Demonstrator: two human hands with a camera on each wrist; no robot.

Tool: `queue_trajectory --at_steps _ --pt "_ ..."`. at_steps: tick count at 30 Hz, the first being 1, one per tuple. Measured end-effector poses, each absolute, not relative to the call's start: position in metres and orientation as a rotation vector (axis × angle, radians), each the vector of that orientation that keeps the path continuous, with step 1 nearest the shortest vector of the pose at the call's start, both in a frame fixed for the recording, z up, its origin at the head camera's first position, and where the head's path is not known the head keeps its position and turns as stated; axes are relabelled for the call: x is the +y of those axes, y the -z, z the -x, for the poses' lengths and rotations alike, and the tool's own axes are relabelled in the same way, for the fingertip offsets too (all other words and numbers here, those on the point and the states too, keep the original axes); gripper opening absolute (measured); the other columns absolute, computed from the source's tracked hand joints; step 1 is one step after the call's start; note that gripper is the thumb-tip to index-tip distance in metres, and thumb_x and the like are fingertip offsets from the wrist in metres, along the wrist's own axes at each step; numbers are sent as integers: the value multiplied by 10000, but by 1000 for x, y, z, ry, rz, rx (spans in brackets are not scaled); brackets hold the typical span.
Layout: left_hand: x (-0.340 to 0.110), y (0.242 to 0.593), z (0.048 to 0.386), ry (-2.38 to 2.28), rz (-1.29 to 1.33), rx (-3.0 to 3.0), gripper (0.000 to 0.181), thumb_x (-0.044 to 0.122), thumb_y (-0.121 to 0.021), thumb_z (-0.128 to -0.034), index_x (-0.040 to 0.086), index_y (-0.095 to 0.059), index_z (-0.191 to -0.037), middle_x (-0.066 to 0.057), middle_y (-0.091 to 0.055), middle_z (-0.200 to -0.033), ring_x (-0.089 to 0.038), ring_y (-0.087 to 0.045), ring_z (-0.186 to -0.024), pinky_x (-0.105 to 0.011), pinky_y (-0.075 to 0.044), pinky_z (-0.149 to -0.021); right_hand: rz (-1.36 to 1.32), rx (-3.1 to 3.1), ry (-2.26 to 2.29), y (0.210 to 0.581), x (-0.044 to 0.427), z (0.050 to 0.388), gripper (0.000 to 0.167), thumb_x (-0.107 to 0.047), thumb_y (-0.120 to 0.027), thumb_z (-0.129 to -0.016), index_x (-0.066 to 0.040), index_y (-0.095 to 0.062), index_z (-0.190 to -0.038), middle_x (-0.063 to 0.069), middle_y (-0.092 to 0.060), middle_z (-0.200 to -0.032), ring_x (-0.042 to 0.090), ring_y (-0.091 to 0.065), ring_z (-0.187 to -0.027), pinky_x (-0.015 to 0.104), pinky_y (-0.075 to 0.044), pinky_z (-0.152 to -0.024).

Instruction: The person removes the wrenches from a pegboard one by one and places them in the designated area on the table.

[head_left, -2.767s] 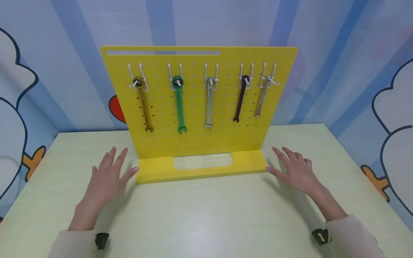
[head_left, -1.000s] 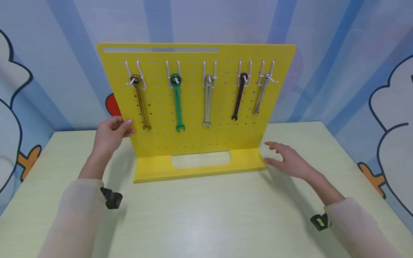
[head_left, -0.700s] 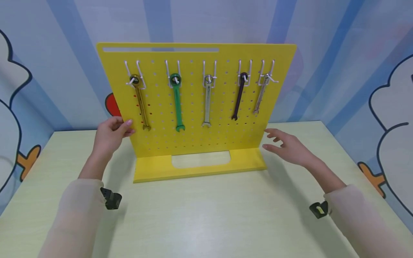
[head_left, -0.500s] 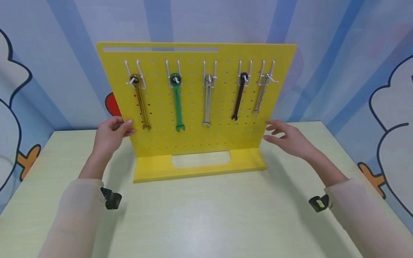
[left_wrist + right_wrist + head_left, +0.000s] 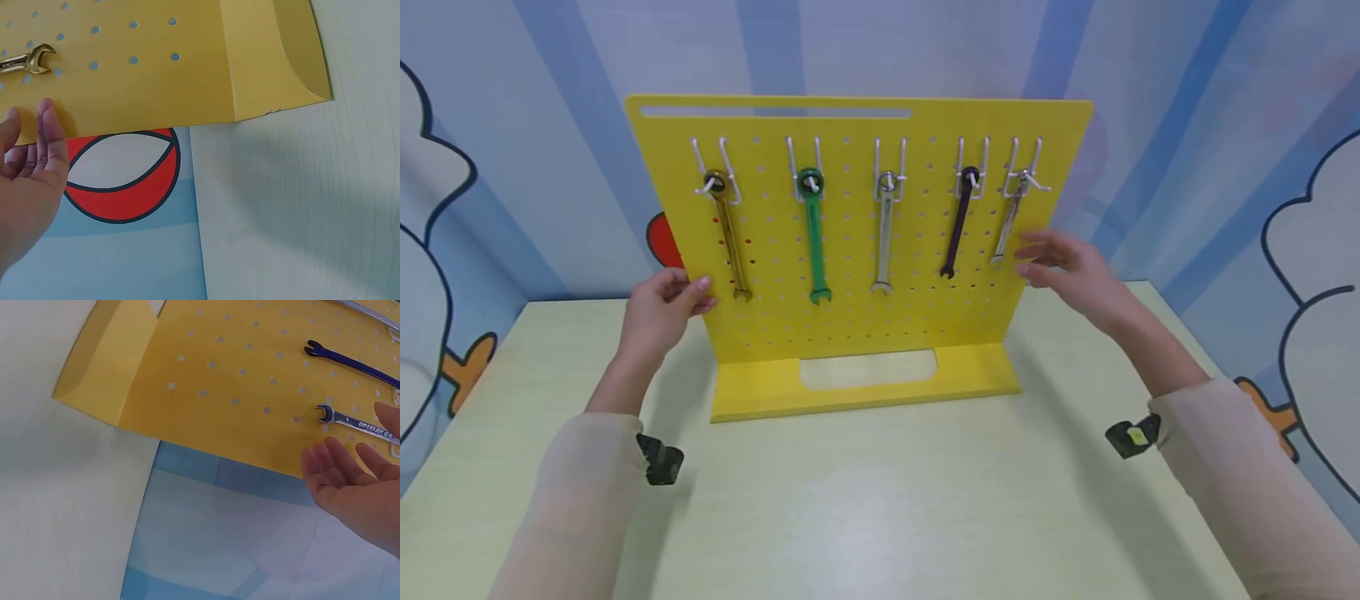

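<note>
A yellow pegboard (image 5: 917, 317) stands upright with several wrenches on white hooks: gold (image 5: 733, 242), green (image 5: 816, 242), silver (image 5: 885, 237), dark purple (image 5: 958, 225) and a small silver one (image 5: 1009, 218) at the right. My left hand (image 5: 655, 315) holds the board's left edge between thumb and fingers, below the level of most of the gold wrench (image 5: 32, 60). My right hand (image 5: 1078, 279) is at the right edge, fingers loosely bent, close to the small wrench (image 5: 356, 424). In the right wrist view my right hand (image 5: 356, 487) grips nothing; whether its fingertips touch the board cannot be told.
The board's yellow base (image 5: 760, 404) with a cut-out lies on the pale table (image 5: 865, 492). Behind is a blue striped backdrop (image 5: 910, 50) with cartoon shapes at both sides. A small black device (image 5: 660, 460) sits at the left wrist, another (image 5: 1133, 436) at the right.
My left hand has gone from above the table to the board's left edge. My right hand has risen along the right edge to the small wrench's level. The wrenches hang as before.
</note>
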State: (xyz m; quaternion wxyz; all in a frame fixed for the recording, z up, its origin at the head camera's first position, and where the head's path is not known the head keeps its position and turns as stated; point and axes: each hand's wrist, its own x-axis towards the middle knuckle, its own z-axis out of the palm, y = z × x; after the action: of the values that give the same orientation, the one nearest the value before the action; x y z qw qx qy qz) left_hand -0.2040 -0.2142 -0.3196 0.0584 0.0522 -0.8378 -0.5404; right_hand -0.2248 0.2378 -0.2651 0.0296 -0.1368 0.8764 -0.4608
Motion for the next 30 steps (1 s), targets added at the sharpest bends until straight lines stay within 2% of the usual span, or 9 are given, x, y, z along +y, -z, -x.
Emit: queue_trajectory --at_steps 3,7,14,30 --pt "-213 319 204 1628 -160 -2550 356 317 -536 -908 2 -491 -1068 -74 -588 -979 -15 -612 -770 -184 -506 -776 409 2658 1524 261 236 227 461 -183 -547 -930 -41 -395 -1343 166 -492 -1255 195 -537 -1057 225 -496 -803" --pt "-213 319 204 1631 -157 -2555 373 316 -531 -911 -6 -489 -1095 -96 -581 -1002 -21 -611 -786 -186 -504 -781 393 2628 1616 255 233 230 455 -201 -550 -928 -23 -412 -1323 161 -494 -1248 202 -528 -1074 213 -499 -791" --pt "-214 320 205 1628 -152 -2562 367 320 -527 -911 0 -489 -1086 -90 -584 -998 -23 -612 -786 -203 -504 -795 320 2560 1719 247 225 233 474 -221 -558 -919 -30 -406 -1325 138 -481 -1261 219 -513 -1097 296 -491 -854" --pt "-214 320 205 1628 -145 -2561 348 306 -525 -918 0 -477 -1075 -89 -564 -991 -25 -611 -791 -208 -503 -799 284 2422 1908 240 213 239 320 -88 -563 -906 1 -451 -1192 75 -520 -1086 160 -549 -944 289 -509 -801"
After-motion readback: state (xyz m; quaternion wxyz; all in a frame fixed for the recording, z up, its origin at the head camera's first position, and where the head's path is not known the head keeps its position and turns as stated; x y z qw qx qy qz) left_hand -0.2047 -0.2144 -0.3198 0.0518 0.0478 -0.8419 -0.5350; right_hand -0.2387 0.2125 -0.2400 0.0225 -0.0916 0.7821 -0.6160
